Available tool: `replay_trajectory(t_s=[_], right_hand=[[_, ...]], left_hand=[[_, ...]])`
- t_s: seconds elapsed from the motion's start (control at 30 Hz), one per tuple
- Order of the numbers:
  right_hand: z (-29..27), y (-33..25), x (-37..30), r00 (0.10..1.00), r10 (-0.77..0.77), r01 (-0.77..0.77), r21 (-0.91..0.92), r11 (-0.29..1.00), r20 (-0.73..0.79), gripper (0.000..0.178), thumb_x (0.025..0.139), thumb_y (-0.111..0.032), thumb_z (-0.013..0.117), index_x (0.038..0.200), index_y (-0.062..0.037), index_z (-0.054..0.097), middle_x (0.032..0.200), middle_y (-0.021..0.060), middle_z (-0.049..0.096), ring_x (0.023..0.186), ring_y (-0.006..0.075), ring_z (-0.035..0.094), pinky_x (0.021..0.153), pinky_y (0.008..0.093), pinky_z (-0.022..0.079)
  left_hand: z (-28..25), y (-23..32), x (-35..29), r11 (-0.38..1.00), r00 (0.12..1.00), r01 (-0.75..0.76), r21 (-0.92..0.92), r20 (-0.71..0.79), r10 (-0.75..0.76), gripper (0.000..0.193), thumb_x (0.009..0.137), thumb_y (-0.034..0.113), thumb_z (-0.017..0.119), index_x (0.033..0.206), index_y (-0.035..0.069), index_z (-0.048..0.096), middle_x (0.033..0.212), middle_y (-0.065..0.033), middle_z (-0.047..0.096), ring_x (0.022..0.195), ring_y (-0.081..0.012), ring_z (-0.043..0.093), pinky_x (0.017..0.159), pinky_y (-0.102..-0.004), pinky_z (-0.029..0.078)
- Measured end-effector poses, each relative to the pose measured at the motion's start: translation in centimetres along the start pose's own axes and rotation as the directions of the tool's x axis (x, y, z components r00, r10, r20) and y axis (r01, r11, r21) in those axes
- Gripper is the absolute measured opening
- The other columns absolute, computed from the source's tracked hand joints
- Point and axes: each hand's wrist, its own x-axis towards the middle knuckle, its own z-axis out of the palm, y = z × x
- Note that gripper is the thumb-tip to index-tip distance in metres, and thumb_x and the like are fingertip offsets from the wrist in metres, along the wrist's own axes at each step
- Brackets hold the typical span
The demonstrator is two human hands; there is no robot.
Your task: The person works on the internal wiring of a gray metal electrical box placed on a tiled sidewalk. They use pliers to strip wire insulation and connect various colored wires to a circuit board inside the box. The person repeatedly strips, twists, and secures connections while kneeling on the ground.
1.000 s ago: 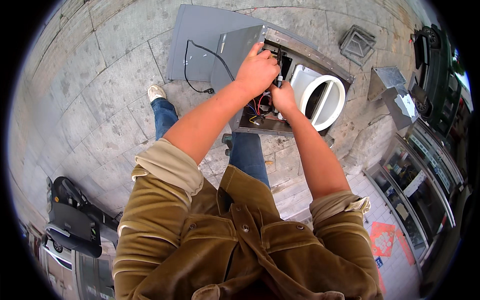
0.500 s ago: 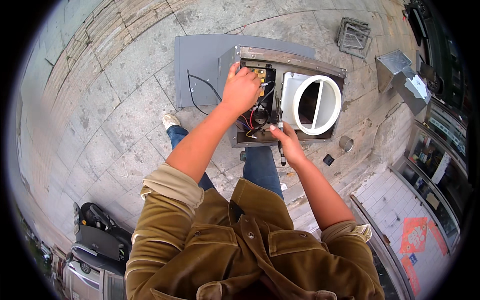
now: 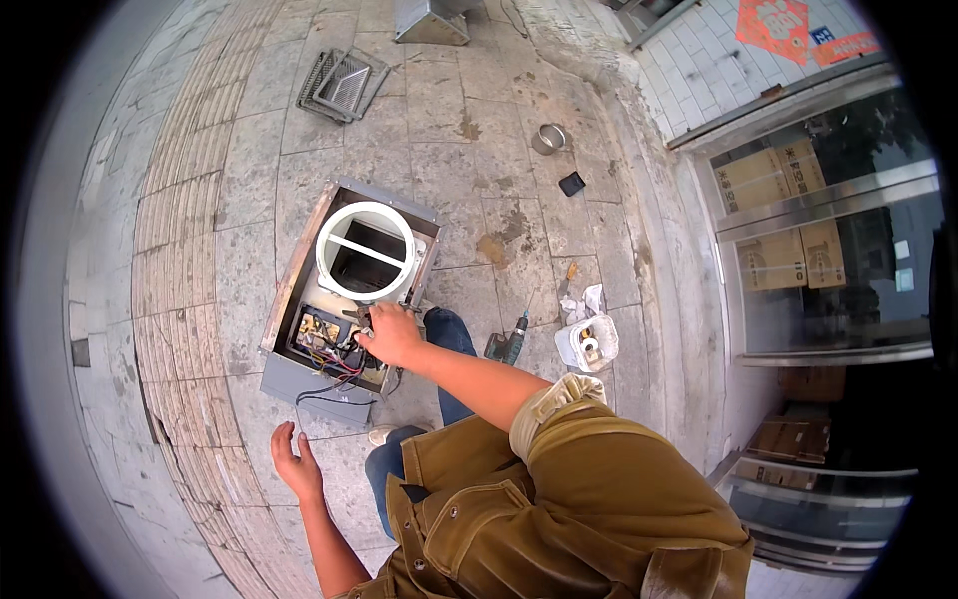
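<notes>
A metal range hood unit lies on the pavement with its inside exposed. On it sits a white round duct collar with a crossbar. Beside the collar is a compartment with a yellowish circuit board and coloured wires. Fingers curled, my right hand is over the compartment's edge, closed around dark pliers that it partly hides. My left hand hovers short of the unit, holding nothing, fingers apart. Near it a loose black cable hangs out over a grey panel.
A cordless drill and a white tub of small items stand right of my legs. Farther off are a small black object, a metal cup, stacked filter grilles and a metal box. Glass doors line the right.
My view has turned right, so the unit appears rotated and farther left. My left hand has left the circuit compartment and opened. The right hand has moved over to the compartment with the pliers.
</notes>
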Motion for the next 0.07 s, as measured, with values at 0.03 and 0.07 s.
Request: replay_trajectory(t_s=[0.03,0.07], right_hand=[[-1.3,-0.1,-2.1,0.999,-0.054,0.054,0.083,0.995,-0.001,0.065,0.082,-0.041,0.068,0.126,0.0030,0.050,0.127,0.0206,0.052,0.119,0.0354,0.052,0.100,0.0487,0.041],[-1.3,0.6,-4.0,0.997,-0.080,0.081,0.216,0.973,-0.014,0.067,0.082,-0.040,0.069,0.129,0.0024,0.049,0.131,0.0213,0.050,0.123,0.0360,0.049,0.103,0.0483,0.040]], left_hand=[[-1.6,-3.1,-0.4,0.997,0.999,-0.048,0.063,0.020,0.047,0.026,0.084,0.000,0.063,0.110,0.002,0.065,0.111,-0.0145,0.064,0.104,-0.0293,0.060,0.092,-0.0382,0.048],[-1.7,-2.0,0.9,0.992,0.993,-0.114,0.051,0.046,0.112,0.026,0.084,0.000,0.063,0.110,0.002,0.065,0.111,-0.0145,0.064,0.104,-0.0293,0.060,0.092,-0.0382,0.048]])
